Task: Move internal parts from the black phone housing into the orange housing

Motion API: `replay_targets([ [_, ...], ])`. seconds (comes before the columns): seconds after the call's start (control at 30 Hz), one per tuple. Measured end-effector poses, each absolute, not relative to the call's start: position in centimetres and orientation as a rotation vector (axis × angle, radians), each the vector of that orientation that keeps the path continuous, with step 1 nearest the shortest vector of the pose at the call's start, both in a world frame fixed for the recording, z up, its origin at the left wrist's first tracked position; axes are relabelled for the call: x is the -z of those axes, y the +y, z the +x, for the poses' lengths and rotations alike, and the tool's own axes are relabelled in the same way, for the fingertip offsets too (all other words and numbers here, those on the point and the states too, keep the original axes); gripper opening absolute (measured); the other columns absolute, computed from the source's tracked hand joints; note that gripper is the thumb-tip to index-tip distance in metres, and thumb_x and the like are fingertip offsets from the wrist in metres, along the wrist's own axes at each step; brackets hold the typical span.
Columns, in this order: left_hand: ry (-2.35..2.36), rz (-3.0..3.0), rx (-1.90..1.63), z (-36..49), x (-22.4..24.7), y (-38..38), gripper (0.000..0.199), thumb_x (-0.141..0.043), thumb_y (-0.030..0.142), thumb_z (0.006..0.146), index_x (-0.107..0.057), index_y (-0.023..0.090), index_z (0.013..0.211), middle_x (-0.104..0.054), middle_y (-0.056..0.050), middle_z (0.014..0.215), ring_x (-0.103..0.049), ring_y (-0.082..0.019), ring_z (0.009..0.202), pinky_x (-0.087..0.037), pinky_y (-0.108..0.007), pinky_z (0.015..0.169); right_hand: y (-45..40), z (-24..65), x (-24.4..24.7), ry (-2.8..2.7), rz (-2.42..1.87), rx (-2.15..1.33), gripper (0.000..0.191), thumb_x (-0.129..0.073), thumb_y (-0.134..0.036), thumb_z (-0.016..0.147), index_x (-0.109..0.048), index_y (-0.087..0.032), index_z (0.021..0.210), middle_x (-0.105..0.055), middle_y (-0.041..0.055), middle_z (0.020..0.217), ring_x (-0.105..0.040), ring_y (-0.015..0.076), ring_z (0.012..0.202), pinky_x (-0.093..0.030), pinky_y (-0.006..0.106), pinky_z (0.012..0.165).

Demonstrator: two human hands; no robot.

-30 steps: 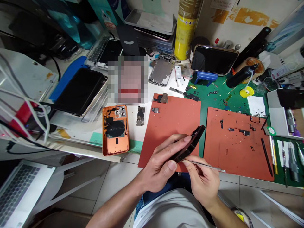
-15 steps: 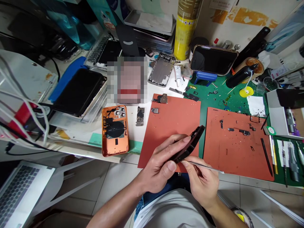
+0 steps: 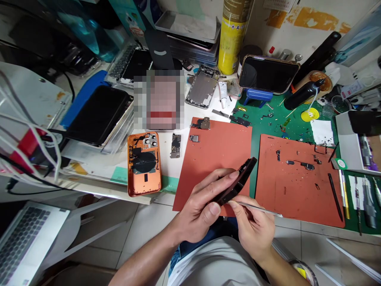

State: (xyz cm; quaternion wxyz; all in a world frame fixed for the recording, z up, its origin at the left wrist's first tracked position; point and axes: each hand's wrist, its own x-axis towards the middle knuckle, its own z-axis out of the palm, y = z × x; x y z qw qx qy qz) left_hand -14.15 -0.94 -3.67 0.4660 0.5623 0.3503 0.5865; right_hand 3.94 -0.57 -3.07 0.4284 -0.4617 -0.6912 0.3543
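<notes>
My left hand (image 3: 205, 202) is closed round a dark phone body (image 3: 238, 182), tilted up on edge above the near edge of a reddish-brown mat (image 3: 220, 147). Between the fingers of my right hand (image 3: 254, 222) is a thin metal pry tool (image 3: 260, 208); its working end meets the underside of the phone body, where the contact is hidden. To the left lies an orange phone housing (image 3: 144, 184) with its inside showing. Beside it is a small circuit board (image 3: 176, 145). A camera module (image 3: 204, 123) rests on the mat's far left corner.
A second reddish mat (image 3: 300, 190) at right carries several small parts. Pens and tools (image 3: 369, 202) lie along the right edge. Behind stand a phone on a blue stand (image 3: 268, 75), a yellow spray can (image 3: 232, 47) and a grey phone frame (image 3: 202, 87). A laptop (image 3: 32, 242) sits lower left.
Both hands keep the same hold on the phone body and the pry tool. Only a very slight shift of the camera view shows.
</notes>
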Motion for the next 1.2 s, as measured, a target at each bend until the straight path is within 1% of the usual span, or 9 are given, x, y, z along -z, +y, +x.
replay_targets([
  [0.13,0.866,1.384,-1.431,-14.18,3.70,-0.98,0.065,-0.041,0.064,0.115,-0.067,0.018,0.153,-0.069,-0.019,0.147,-0.060,-0.034,0.137,-0.051,-0.051,0.114,-0.52,3.91,2.93,-1.717,-1.145,-0.875,0.015,-0.072,-0.010,0.101,-0.082,-0.022,0.104,-0.087,-0.0001,0.095,-0.085,0.0155,0.081,-0.069,0.019,0.084],
  [0.3,0.878,1.382,-1.434,-14.11,3.66,-1.01,0.065,-0.042,0.065,0.114,-0.068,0.018,0.151,-0.072,-0.018,0.135,-0.060,-0.034,0.136,-0.051,-0.051,0.113,-0.51,3.84,2.98,-1.710,-1.149,-0.898,0.015,-0.072,-0.010,0.101,-0.081,-0.022,0.104,-0.087,0.0000,0.095,-0.085,0.0154,0.081,-0.069,0.019,0.084],
  [0.37,0.884,1.373,-1.434,-14.07,3.65,-1.04,0.066,-0.042,0.066,0.114,-0.069,0.018,0.150,-0.073,-0.018,0.133,-0.060,-0.034,0.136,-0.051,-0.051,0.112,-0.52,3.81,3.01,-1.703,-1.154,-0.899,0.015,-0.073,-0.010,0.101,-0.082,-0.022,0.104,-0.087,-0.0001,0.094,-0.085,0.0152,0.080,-0.069,0.019,0.083],
  [0.57,0.913,1.364,-1.424,-14.05,3.63,-1.09,0.068,-0.042,0.069,0.113,-0.071,0.019,0.147,-0.070,-0.020,0.146,-0.060,-0.036,0.137,-0.051,-0.053,0.112,-0.53,3.78,2.97,-1.665,-1.156,-0.908,0.017,-0.073,-0.009,0.099,-0.083,-0.022,0.102,-0.087,0.0004,0.092,-0.084,0.0164,0.076,-0.071,0.020,0.079],
  [0.63,0.907,1.363,-1.424,-14.05,3.59,-1.05,0.067,-0.042,0.068,0.113,-0.071,0.019,0.148,-0.070,-0.020,0.147,-0.060,-0.035,0.137,-0.051,-0.052,0.112,-0.53,3.84,2.92,-1.659,-1.153,-0.927,0.017,-0.074,-0.009,0.099,-0.084,-0.022,0.103,-0.087,0.0010,0.092,-0.085,0.0175,0.075,-0.071,0.022,0.078],
  [0.8,0.891,1.372,-1.426,-14.04,3.44,-0.93,0.065,-0.042,0.067,0.113,-0.070,0.019,0.148,-0.073,-0.018,0.132,-0.061,-0.034,0.133,-0.052,-0.052,0.110,-0.49,3.97,2.78,-1.648,-1.140,-0.957,0.018,-0.074,-0.009,0.098,-0.084,-0.023,0.104,-0.087,0.0012,0.094,-0.085,0.0184,0.077,-0.072,0.023,0.079],
  [0.87,0.889,1.379,-1.432,-14.02,3.41,-0.93,0.064,-0.043,0.066,0.114,-0.070,0.020,0.148,-0.073,-0.018,0.130,-0.062,-0.034,0.132,-0.053,-0.053,0.110,-0.41,3.95,2.72,-1.653,-1.128,-0.958,0.019,-0.074,-0.008,0.098,-0.084,-0.023,0.105,-0.087,0.0012,0.095,-0.085,0.0180,0.078,-0.071,0.022,0.080],
  [1.07,0.889,1.378,-1.426,-13.99,3.47,-1.01,0.064,-0.042,0.066,0.114,-0.067,0.021,0.151,-0.069,-0.019,0.148,-0.062,-0.034,0.134,-0.053,-0.054,0.112,-0.21,3.90,2.60,-1.701,-1.143,-0.934,0.016,-0.074,-0.010,0.100,-0.083,-0.023,0.105,-0.087,0.0010,0.095,-0.085,0.0166,0.078,-0.070,0.020,0.080],
  [1.2,0.886,1.385,-1.426,-14.06,3.50,-1.03,0.064,-0.043,0.066,0.114,-0.068,0.019,0.151,-0.068,-0.020,0.150,-0.062,-0.035,0.135,-0.053,-0.054,0.112,-0.28,3.97,2.58,-1.744,-1.118,-0.904,0.017,-0.073,-0.010,0.100,-0.083,-0.022,0.108,-0.087,0.0017,0.096,-0.085,0.0174,0.080,-0.070,0.022,0.081],
])
